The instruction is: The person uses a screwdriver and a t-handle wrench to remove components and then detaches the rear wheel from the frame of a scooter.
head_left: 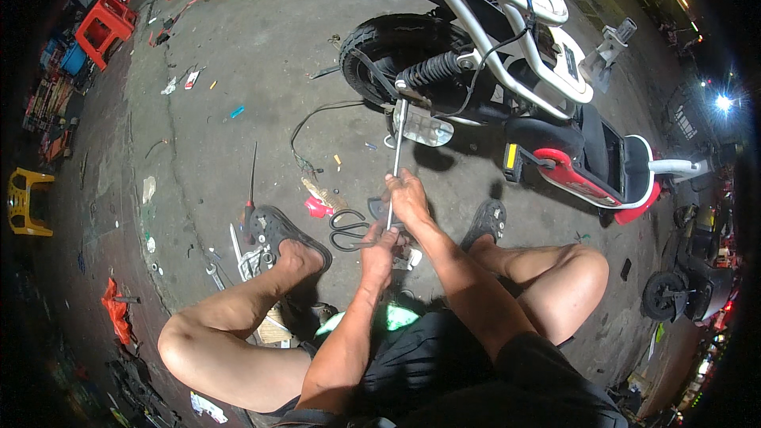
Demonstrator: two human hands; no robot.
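A long straight metal bar [395, 149] runs from the rear wheel's axle area toward me. My right hand [408, 200] is closed around it part way along. Nearer to me, my left hand [380, 247] has its fingers closed at the bar's near end. The far end meets the scooter's hub beside the black spring shock absorber [432, 70]; how it fits there is too small to tell. The white-framed scooter [507, 71] has a black rear tyre [376, 36]. Black-handled scissors [342, 231] lie on the ground just left of my left hand.
A long screwdriver [252, 182] and a wrench [214, 276] lie near my left foot. A loose cable [305, 123] trails from the wheel. Red [107, 28] and yellow [30, 202] stools stand at the left. Another scooter [686, 285] is at the far right.
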